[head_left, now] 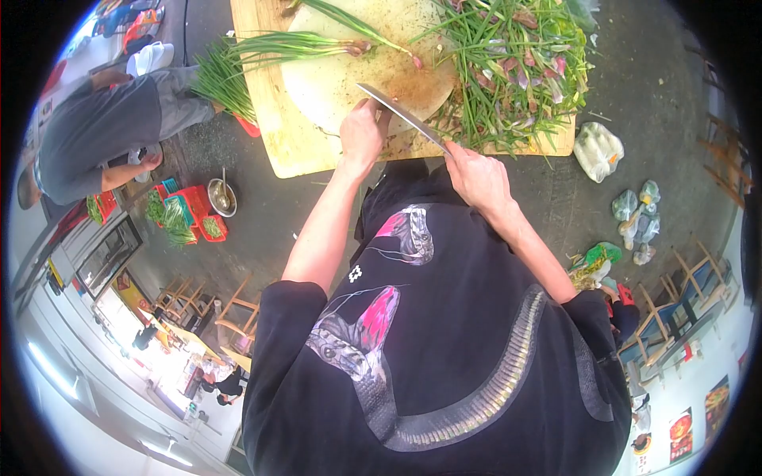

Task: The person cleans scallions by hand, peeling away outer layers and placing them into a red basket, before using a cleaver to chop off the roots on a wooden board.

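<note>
My right hand (480, 178) is wrapped round the handle of a kitchen knife (403, 115), its long blade slanting up and left over the board. By the blade, my left hand (363, 136) is closed with fingers curled in; whatever it pinches, if anything, is hidden. Both hands are at the near edge of a round, pale chopping board (317, 91) with dirt and scraps on it. Green spring onions (313, 45) with reddish bulbs lie across its far side. To the right is a big heap of spring onions and trimmings (520, 71).
The round board lies on a wooden table (274, 143). More spring onions (222, 79) stand at its left edge, near a person in grey (103, 127). Red baskets (190, 208) and a metal bowl (222, 197) are on the floor left; plastic bags (598, 151) lie right.
</note>
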